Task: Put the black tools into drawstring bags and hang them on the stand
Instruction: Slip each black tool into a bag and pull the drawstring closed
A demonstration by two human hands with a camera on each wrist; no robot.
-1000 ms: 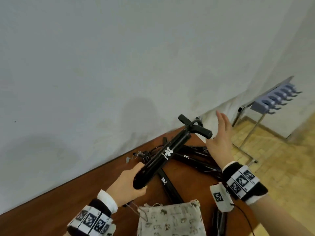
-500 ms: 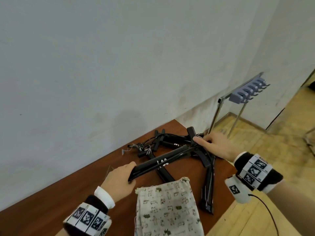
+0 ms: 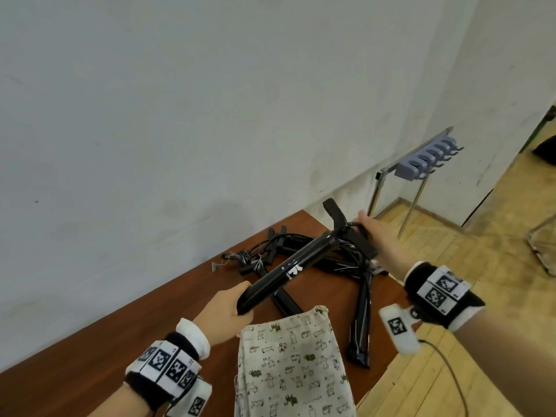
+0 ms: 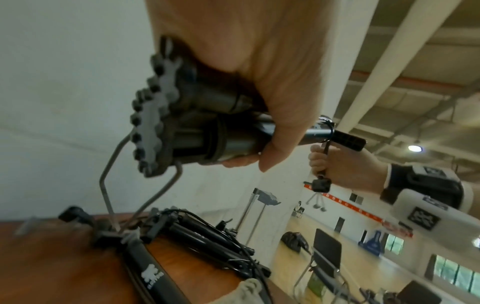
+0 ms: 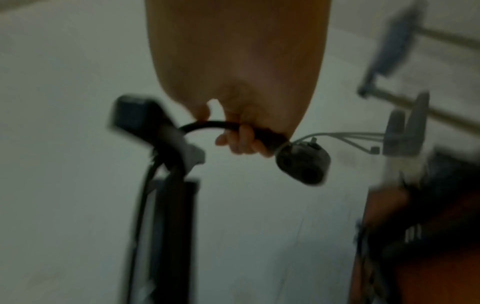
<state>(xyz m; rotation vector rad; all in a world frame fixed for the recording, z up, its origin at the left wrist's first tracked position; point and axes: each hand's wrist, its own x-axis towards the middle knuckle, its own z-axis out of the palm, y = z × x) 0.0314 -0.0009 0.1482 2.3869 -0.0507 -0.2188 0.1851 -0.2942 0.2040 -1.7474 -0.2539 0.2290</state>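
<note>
A black pump-like tool (image 3: 288,266) with a T-handle slants up over the table. My left hand (image 3: 224,307) grips its base end (image 4: 207,123), where a studded foot plate and a wire loop stick out. My right hand (image 3: 380,243) grips the tool's black hose (image 5: 233,125) near the handle, and the hose head (image 5: 302,165) hangs just past my fingers. More black tools (image 3: 340,260) lie in a tangled pile on the table behind. A patterned drawstring bag (image 3: 288,365) lies flat at the table's front. The stand (image 3: 421,161) with grey hooks is at the right by the wall.
The brown table (image 3: 105,350) ends at a corner near the pile, against the white wall. Another black tool (image 3: 362,317) lies along the right table edge. Wooden floor lies to the right, with a metal frame (image 3: 541,245) at the far edge.
The tool was lowered onto the pile half a second ago and is now lifted again, handle end up. My right hand went from flat and open to gripping the hose.
</note>
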